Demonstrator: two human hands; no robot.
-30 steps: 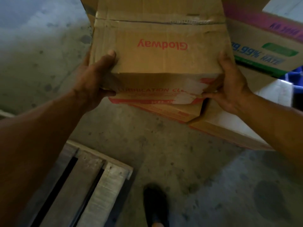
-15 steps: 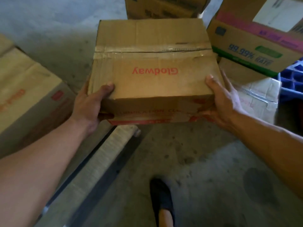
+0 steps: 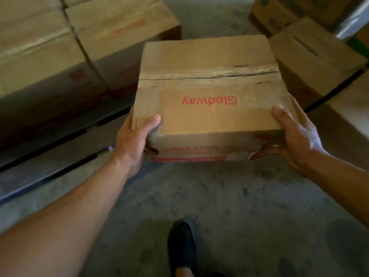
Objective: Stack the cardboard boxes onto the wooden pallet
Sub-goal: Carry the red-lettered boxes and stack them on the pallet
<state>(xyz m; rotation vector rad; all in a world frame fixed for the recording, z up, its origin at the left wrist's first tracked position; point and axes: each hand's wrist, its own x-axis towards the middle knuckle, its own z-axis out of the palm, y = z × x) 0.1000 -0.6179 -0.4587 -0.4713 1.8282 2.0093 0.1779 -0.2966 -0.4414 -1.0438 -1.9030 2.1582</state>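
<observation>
Box (image 3: 209,86) now nearer pallet (image 3: 44,162); taped seam, inverted red Glodway print.

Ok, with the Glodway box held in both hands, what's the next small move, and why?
Probably swing the box left and forward over the bare slats of the pallet. Left hand and right hand grip its near corners, it hangs above concrete floor, and the stacked boxes sit left of it.
</observation>
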